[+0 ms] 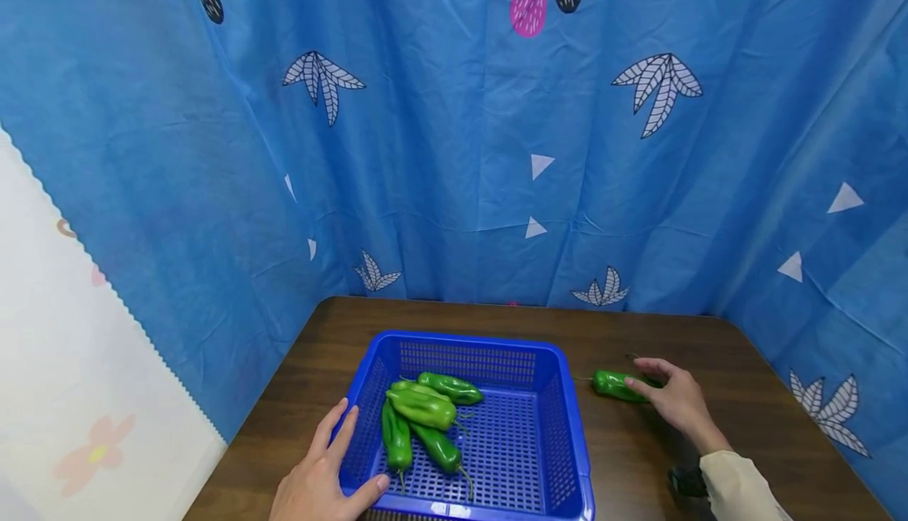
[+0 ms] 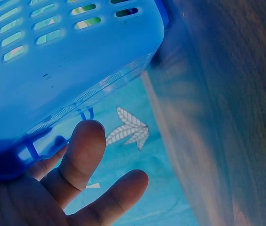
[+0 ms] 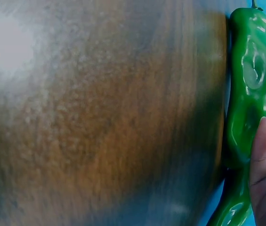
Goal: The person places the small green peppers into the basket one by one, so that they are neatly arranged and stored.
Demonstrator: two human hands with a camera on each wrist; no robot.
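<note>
My left hand rests at the left rim of a blue plastic basket, with fingers spread and thumb over its near left corner. In the left wrist view the fingers lie loosely beside the basket wall. To the right of the basket, my right hand is over a green pepper lying on the table, thumb against it. The right wrist view shows that pepper beside a fingertip, with part of a second green pepper below it. The hand hides part of both.
Several green peppers lie in the left half of the basket. The brown wooden table ends at a blue patterned curtain behind and on the right. A dark object is by the right sleeve.
</note>
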